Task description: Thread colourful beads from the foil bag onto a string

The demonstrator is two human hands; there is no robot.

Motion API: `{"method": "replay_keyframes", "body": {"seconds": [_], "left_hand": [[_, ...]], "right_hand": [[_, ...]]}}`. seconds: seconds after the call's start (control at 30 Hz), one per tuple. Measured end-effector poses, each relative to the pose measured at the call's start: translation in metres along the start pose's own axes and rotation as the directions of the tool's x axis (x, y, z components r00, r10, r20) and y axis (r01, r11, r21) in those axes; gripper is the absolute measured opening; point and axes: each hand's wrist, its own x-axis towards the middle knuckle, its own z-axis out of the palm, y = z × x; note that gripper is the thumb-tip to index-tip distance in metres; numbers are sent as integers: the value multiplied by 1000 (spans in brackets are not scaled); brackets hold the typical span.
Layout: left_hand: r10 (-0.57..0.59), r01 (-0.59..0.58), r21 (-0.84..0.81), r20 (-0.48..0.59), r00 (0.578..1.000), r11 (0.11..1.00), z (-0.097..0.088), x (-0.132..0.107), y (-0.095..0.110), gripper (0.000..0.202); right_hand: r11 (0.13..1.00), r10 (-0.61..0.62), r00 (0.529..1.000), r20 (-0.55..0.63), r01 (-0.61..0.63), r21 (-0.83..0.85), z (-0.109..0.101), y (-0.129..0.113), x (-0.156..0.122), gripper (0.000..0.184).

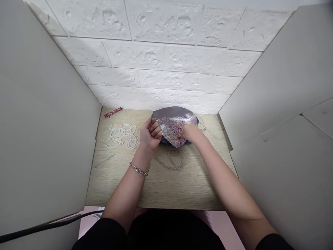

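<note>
A silver-lined pouch or sheet (pixel 174 111) lies against the back of the table, filled with small multicoloured beads (pixel 171 130). My left hand (pixel 151 133) is at its left edge, palm up, with the fingers curled in; whatever they pinch is too small to make out. My right hand (pixel 189 132) reaches into the beads at the right side, fingers bent down and their tips hidden. A looped strand of clear beads (pixel 174 166) lies on the table just in front of the pouch, one end running up toward my left hand.
Coiled strands of whitish beads (pixel 122 136) lie on the left of the table (pixel 179 191). Behind them is a small red packet (pixel 113 112). A thin needle-like rod (pixel 104 160) rests near the left edge. Grey panels flank both sides; a white brick-patterned wall (pixel 151 55) closes the back.
</note>
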Motion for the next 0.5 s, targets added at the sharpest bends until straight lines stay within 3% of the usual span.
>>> {"method": "replay_keyframes", "body": {"seconds": [0.17, 0.5], "left_hand": [[11, -11, 4, -2, 1000, 1000, 0, -1, 0, 21], [9, -9, 4, 1, 1000, 1000, -1, 0, -1, 21]], "right_hand": [[995, 21, 1000, 19, -19, -101, 2, 0, -1, 22], [995, -89, 995, 48, 91, -28, -1, 3, -11, 17]]}}
